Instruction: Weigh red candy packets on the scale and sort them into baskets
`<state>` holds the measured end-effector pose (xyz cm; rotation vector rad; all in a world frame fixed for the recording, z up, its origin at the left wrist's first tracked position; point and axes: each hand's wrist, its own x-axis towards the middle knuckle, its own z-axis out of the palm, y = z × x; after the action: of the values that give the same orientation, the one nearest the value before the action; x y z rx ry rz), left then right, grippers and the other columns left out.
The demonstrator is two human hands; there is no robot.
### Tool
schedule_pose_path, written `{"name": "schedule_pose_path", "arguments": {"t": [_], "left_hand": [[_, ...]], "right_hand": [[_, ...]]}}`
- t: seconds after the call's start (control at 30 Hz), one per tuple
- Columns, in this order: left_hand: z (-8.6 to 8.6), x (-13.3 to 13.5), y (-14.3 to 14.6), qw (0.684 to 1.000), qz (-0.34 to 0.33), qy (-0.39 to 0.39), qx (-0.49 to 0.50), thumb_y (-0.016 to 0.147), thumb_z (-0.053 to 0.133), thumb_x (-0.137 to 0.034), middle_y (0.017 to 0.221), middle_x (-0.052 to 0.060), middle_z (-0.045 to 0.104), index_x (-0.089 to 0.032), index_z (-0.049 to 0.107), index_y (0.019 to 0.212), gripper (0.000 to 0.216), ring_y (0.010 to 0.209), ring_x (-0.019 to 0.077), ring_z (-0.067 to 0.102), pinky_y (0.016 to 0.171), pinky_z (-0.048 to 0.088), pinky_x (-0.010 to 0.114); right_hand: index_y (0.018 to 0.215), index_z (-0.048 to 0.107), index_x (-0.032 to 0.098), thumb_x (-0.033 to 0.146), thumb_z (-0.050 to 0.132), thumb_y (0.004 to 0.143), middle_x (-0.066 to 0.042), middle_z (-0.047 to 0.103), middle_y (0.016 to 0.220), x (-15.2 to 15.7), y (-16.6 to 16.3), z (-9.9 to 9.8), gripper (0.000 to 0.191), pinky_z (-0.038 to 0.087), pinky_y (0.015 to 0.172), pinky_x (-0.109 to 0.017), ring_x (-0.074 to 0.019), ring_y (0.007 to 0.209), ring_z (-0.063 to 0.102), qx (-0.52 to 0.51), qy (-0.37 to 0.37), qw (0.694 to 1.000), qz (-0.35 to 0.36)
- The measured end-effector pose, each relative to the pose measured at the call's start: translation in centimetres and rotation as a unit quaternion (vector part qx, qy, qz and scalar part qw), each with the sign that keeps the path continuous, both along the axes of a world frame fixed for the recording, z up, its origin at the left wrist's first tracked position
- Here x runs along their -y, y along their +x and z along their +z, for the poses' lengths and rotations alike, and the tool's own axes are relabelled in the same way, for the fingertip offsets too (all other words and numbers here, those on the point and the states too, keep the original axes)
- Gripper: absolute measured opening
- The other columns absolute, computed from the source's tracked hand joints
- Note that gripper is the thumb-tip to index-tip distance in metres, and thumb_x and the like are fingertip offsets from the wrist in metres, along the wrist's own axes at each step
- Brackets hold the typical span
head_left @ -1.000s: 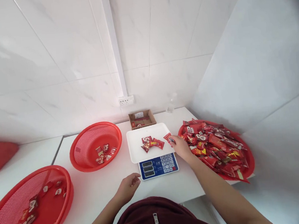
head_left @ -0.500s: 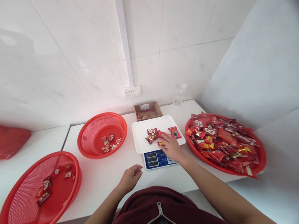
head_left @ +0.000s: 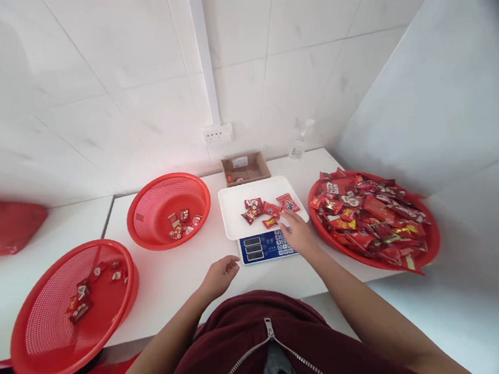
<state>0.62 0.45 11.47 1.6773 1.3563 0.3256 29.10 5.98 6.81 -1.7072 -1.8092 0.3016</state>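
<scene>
My right hand [head_left: 298, 232] is over the front right edge of the white scale tray [head_left: 236, 227], thumb and fingers apart. Its fingertips are beside a small red-and-yellow packet [head_left: 270, 223] and a red packet [head_left: 272, 209]; whether they touch is unclear. A larger red packet [head_left: 287, 202] lies at the tray's right, and two dark red wrapped sweets [head_left: 251, 214] lie at the left of the group. Below the tray shows the blue keypad panel of the weighing scale [head_left: 263, 246]. Before the scale, my left hand [head_left: 218, 277] hovers with loosely curled fingers and nothing visible in it.
At the right stands a red basket [head_left: 436, 244] heaped with packets. Two red baskets, one nearer [head_left: 36, 331] and one farther [head_left: 141, 223], hold several sweets at left. A cardboard box [head_left: 245, 168] and a clear bottle [head_left: 301, 142] stand by the wall.
My right hand has drawn back to the right, uncovering the red packet and the small red-and-yellow one on the tray. My left hand stays near the scale. The view has tilted down slightly.
</scene>
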Motion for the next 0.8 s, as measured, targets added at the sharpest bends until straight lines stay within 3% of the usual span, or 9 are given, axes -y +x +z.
{"name": "schedule_pose_path", "arguments": {"t": [0.07, 0.2, 0.4, 0.53, 0.67, 0.8], "left_hand": [[-0.1, 0.2, -0.2, 1.000, 0.005, -0.005, -0.003, 0.082, 0.047, -0.036, 0.094, 0.003, 0.070, -0.021, 0.062, 0.106, 0.032, 0.088, 0.0177, 0.064, 0.085, 0.049, 0.032], [-0.3, 0.3, 0.0, 1.000, -0.006, -0.011, -0.007, 0.082, 0.047, -0.036, 0.094, 0.003, 0.069, -0.021, 0.062, 0.106, 0.032, 0.088, 0.0175, 0.064, 0.084, 0.049, 0.031], [-0.1, 0.0, 0.6, 1.000, -0.018, 0.004, -0.008, 0.083, 0.046, -0.036, 0.094, 0.003, 0.069, -0.021, 0.062, 0.107, 0.033, 0.087, 0.0169, 0.063, 0.083, 0.049, 0.030], [0.0, 0.1, 0.4, 1.000, -0.018, 0.005, -0.011, 0.083, 0.046, -0.036, 0.094, 0.003, 0.069, -0.020, 0.062, 0.106, 0.032, 0.087, 0.0169, 0.063, 0.083, 0.049, 0.030], [0.0, 0.1, -0.1, 1.000, -0.010, -0.002, -0.014, 0.083, 0.046, -0.036, 0.095, 0.003, 0.069, -0.021, 0.061, 0.107, 0.033, 0.089, 0.0173, 0.064, 0.085, 0.049, 0.031], [0.0, -0.1, -0.1, 1.000, -0.013, -0.003, -0.019, 0.083, 0.046, -0.036, 0.095, 0.004, 0.069, -0.020, 0.061, 0.107, 0.032, 0.089, 0.0177, 0.064, 0.084, 0.049, 0.032]], "right_hand": [[0.121, 0.058, 0.016, 0.028, 0.043, 0.086, -0.016, 0.054, 0.127, 0.6, 0.8, -0.6, 0.040, 0.036, 0.103, -0.051, -0.0300, 0.122, 0.045, 0.036, -0.009, 0.999, -0.034], [0.130, 0.049, 0.014, 0.031, 0.048, 0.085, -0.020, 0.039, 0.142, 0.1, 0.9, -0.8, 0.048, 0.026, 0.104, -0.060, -0.0382, 0.132, 0.030, 0.088, -0.043, 0.991, -0.093], [0.134, 0.045, 0.012, 0.034, 0.049, 0.085, -0.018, 0.029, 0.148, -2.9, -0.7, 0.2, 0.053, 0.029, 0.109, -0.048, -0.0324, 0.137, 0.024, 0.028, -0.108, 0.993, -0.041], [0.131, 0.049, 0.016, 0.033, 0.048, 0.086, -0.014, 0.038, 0.144, -2.7, -1.5, 0.7, 0.048, 0.035, 0.106, -0.042, -0.0263, 0.133, 0.034, 0.013, -0.085, 0.996, 0.029], [0.117, 0.062, 0.018, 0.030, 0.047, 0.087, -0.012, 0.054, 0.126, -0.8, -2.3, 1.1, 0.035, 0.041, 0.098, -0.041, -0.0265, 0.118, 0.047, 0.061, -0.036, 0.996, 0.046], [0.112, 0.065, 0.022, 0.023, 0.047, 0.087, -0.009, 0.062, 0.115, 0.1, -2.9, 1.5, 0.031, 0.044, 0.090, -0.042, -0.0264, 0.107, 0.052, 0.108, -0.045, 0.991, 0.063]]}}
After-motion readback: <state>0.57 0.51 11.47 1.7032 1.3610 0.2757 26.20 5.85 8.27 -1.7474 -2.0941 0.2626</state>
